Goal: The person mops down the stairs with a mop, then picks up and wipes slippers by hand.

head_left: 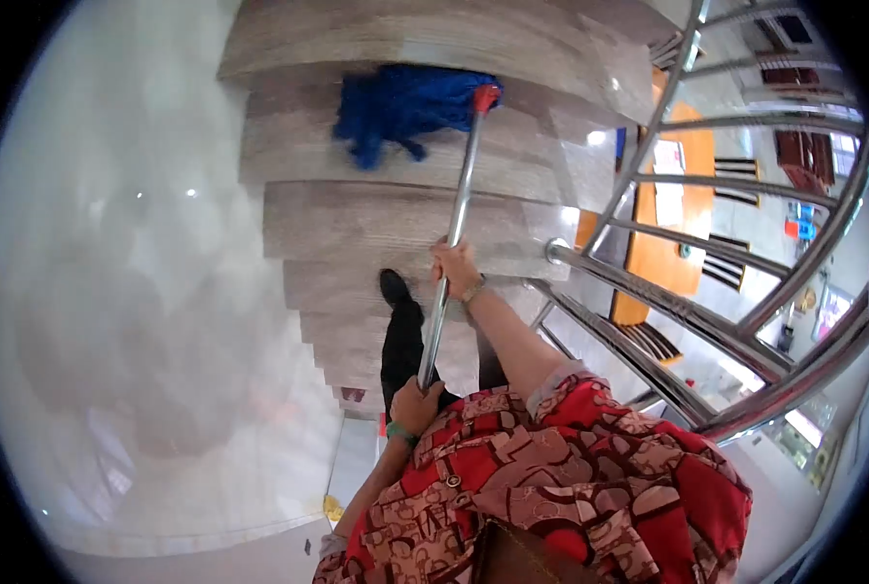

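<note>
On grey wood-look stairs point(396, 219), blue mop point(405, 102), metal railing point(649, 292), 2 hands point(455, 268) gripping

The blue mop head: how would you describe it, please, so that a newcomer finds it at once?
Find the staircase between the pale wall and the metal railing. Past the right hand, follow the metal pole to its red joint. There the mop head spreads, the only shaggy blue thing on the staircase.

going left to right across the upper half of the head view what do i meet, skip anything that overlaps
pale wall → blue mop head → orange table → dark slatted chairs along its right side → small blue and red items
</note>
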Available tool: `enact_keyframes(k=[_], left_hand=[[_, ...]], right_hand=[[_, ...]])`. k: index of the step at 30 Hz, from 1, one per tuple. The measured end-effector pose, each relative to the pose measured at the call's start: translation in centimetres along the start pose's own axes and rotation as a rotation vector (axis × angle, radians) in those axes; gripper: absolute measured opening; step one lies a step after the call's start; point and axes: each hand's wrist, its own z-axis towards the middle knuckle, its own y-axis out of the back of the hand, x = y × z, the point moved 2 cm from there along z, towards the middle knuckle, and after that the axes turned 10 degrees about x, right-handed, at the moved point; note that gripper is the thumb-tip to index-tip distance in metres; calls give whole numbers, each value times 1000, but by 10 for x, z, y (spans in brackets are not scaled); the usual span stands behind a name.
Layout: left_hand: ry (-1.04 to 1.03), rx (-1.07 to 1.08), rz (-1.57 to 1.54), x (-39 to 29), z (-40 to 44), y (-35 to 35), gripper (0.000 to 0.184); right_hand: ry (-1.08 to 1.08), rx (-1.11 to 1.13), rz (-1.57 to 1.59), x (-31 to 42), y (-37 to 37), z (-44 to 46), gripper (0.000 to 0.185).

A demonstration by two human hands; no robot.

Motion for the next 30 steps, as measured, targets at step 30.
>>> enact_keyframes(k=[30], left_hand=[[87,75,-76,106,-56,-7,34]], right_hand=[[-325,-230,123,-98,-24,-68,4]])
